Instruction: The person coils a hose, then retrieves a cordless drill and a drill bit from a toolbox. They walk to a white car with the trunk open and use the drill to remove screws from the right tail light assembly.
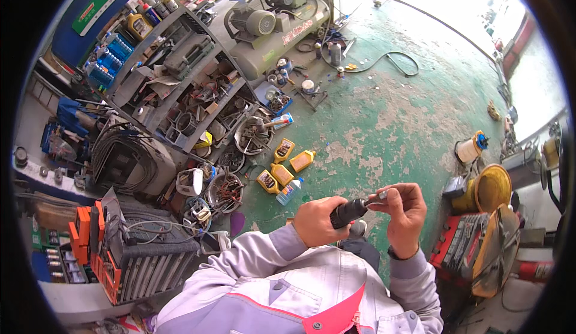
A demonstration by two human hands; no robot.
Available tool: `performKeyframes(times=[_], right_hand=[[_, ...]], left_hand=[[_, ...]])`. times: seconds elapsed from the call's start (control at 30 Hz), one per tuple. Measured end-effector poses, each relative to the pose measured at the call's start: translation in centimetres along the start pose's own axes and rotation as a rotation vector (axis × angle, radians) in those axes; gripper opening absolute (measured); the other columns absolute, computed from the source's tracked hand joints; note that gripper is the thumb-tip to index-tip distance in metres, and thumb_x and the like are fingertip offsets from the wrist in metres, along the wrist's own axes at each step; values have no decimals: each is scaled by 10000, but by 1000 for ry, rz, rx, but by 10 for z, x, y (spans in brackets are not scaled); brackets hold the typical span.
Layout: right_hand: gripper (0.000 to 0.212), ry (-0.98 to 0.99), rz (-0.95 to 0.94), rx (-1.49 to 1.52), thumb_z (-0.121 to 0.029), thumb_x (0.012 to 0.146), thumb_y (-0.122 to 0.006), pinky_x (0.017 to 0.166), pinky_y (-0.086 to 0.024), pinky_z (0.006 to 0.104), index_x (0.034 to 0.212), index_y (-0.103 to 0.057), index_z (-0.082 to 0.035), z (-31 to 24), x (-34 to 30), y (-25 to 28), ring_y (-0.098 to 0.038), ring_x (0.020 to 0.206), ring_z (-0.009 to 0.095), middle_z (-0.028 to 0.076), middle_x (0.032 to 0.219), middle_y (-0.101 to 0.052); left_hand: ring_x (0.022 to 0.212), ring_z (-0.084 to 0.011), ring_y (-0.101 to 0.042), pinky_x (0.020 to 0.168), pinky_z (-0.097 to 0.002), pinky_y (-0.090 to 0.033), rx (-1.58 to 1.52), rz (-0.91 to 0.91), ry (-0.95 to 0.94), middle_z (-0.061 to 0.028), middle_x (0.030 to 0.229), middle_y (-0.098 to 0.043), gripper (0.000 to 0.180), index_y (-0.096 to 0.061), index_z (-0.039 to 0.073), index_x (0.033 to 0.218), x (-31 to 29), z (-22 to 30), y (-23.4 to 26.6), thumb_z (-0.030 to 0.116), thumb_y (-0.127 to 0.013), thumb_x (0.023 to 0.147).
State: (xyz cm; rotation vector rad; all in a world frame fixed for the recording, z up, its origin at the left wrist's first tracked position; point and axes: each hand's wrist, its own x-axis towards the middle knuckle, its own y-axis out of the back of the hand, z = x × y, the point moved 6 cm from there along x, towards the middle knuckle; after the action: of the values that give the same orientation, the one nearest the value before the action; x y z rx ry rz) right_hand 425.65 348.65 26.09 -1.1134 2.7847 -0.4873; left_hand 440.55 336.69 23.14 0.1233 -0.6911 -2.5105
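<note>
Evidently, lower centre: left hand (320,222) closed round black tool (348,213) | right hand (407,215) pinching metal piece (377,198) | risk: piece could drop, pinch slackening

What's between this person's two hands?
In the head view, a dark tool juts from the left hand toward the right hand, which pinches a small metal piece.

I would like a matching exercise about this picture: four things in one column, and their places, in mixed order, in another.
Things:
1. Black tool
2. Right hand
3. Clear bottle
4. Compressor

Places:
A. Near the top of the picture
B. At the tool's front end
C. Beside the yellow jugs
D. In the left hand

Pairs: 1-D, 2-B, 3-C, 4-A
</note>
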Motion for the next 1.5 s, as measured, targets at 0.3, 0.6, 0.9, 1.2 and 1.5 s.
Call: performKeyframes(times=[0.3,0.6,0.9,1.2,1.5], right_hand=[[135,19,-198,-79,-86,1022,-602,770,-619,304,1028,-513,16,-66,164,77,-705,876,180,128,971,-668],[139,30,-144,-103,-102,1041,-541,709,-648,352,1001,-468,10,-46,336,132,-718,827,238,143,988,-630],[158,74,-126,-170,-111,1060,-523,717,-663,361,999,-469,25,-70,539,114,-731,816,257,149,985,-624],[124,-52,-604,-95,-61,1036,-529,674,-648,341,963,-473,22,-46,635,14,-716,791,239,139,947,-615],[123,-174,-1126,-2,-9,1023,-552,716,-585,290,959,-448,-5,-14,601,-80,-670,774,163,116,910,-634]], left_hand=[[804,-339,-716,703,-420,-574,-45,94,10,-126,897,-716,364,-689,110,1042,155,52,-51,230,-792,714],[794,-348,-711,695,-430,-573,19,99,39,-126,870,-709,381,-685,125,1041,333,19,-73,280,-808,715],[829,-349,-711,723,-456,-576,44,209,-26,-128,913,-703,432,-655,117,1069,529,6,-18,293,-798,701],[810,-352,-705,704,-448,-580,144,614,222,-102,904,-695,394,-642,139,1073,530,-8,34,245,-770,716],[855,-329,-707,719,-437,-581,317,1026,544,-80,954,-700,424,-652,138,1078,447,9,37,270,-787,698]])
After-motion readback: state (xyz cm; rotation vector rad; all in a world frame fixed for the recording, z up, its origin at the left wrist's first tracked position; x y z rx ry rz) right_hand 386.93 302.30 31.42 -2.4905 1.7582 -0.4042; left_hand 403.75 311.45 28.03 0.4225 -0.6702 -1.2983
